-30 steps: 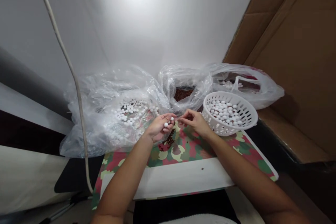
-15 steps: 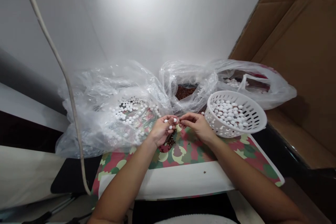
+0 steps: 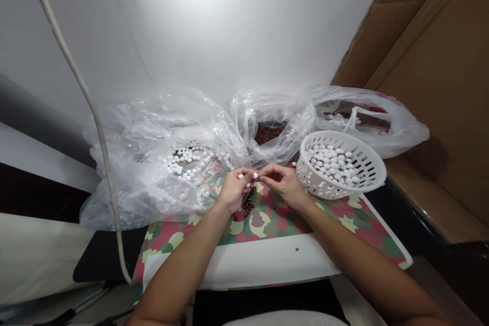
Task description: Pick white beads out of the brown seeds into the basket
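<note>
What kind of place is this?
Probably a small handwork corner, at home or in a workshop: patterned tabletop, clear plastic bags along the back, and a white basket of small white balls.

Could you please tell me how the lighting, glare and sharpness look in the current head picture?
Head view: a washed-out glare at the top of the pale grey wall; head view: shiny highlights on the clear, crinkled plastic bag at left; head view: the large brown cardboard sheet looks dim; head view: fine detail is soft where the bare left hand holds small white round balls.
</note>
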{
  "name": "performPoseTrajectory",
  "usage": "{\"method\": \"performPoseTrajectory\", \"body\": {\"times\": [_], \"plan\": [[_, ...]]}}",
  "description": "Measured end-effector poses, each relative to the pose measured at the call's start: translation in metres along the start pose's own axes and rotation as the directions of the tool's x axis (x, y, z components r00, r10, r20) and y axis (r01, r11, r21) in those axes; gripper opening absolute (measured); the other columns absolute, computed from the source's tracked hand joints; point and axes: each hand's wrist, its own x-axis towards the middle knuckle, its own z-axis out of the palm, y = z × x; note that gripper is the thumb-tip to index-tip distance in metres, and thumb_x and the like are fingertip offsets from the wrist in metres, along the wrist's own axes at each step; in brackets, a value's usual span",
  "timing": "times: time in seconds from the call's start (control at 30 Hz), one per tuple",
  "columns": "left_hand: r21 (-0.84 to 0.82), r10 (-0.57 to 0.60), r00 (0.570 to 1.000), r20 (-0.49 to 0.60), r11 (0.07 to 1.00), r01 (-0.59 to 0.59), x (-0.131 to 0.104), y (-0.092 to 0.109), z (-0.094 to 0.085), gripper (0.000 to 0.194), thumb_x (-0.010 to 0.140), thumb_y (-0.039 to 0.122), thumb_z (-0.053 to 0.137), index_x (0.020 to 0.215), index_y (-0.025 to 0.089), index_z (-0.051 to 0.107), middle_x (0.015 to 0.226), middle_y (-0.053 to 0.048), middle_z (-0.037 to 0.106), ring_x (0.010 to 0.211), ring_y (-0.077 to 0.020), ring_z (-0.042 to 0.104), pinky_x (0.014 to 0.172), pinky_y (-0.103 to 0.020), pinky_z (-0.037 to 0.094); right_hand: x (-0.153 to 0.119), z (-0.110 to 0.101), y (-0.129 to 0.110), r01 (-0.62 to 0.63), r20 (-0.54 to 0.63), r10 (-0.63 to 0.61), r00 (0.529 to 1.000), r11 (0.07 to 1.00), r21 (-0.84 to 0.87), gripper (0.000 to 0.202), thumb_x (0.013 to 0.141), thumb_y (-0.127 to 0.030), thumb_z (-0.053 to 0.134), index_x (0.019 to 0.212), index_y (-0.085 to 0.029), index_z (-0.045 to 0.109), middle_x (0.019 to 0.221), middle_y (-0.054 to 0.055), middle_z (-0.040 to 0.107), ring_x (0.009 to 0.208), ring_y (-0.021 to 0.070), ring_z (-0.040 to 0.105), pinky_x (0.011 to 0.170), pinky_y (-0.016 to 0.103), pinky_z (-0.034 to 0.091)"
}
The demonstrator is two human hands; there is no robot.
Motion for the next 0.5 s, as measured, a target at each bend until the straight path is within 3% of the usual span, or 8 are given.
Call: {"method": "performPoseTrajectory", "body": {"times": [0.27, 0.5], "plan": [[0.007, 0.010, 0.999, -0.045, 1.000, -0.009, -0.007, -0.001, 0.007, 0.060, 0.050, 0.048, 0.093, 0.076, 0.004, 0.060, 0.068, -0.008, 0.047, 0.052, -0.0054, 0.036, 0.042, -0.013, 0.019, -0.007, 0.008, 0.000, 0.087, -0.088, -0.094, 0.992, 0.993, -0.084, 0.030, 0.078, -0.038, 0.063, 0.092, -0.012, 0.061, 0.087, 0.005, 0.061, 0.078, 0.0081, 0.057, 0.073, 0.019, 0.047], [0.016, 0.038, 0.997, -0.068, 0.999, -0.037, -0.010, -0.005, 0.006, 0.062, 0.052, 0.052, 0.091, 0.079, 0.005, 0.060, 0.069, -0.009, 0.049, 0.056, -0.0075, 0.042, 0.046, -0.013, 0.027, -0.007, 0.003, -0.014, 0.232, 0.023, -0.237, 0.971, 0.924, -0.304, 0.028, 0.084, -0.036, 0.057, 0.104, -0.020, 0.069, 0.094, 0.005, 0.062, 0.085, 0.0081, 0.057, 0.077, 0.020, 0.045]]}}
